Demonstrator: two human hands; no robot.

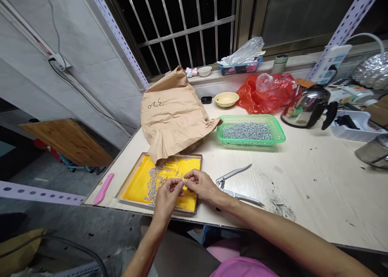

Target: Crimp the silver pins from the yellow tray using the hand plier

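Over the right part of a shallow cardboard tray (130, 202) lined in yellow, my left hand (169, 190) and my right hand (198, 184) meet fingertip to fingertip. Both are closed in a pinch around small shiny metal pieces (183, 179), too small to make out exactly. A loose heap of similar metal pieces (153, 184) lies on the yellow lining left of my hands. Right of the tray, spring-handled pliers (239, 174) rest on the table with their handles apart; my right wrist is close to them.
A brown paper bag (172, 111) leans over the tray's back edge. A green basket (251, 141) holds many small metal pieces. Behind are a yellow bowl (226, 99) and red plastic bag (266, 93). A kettle (306, 107) stands right; a pink-handled tool (103, 189) lies left.
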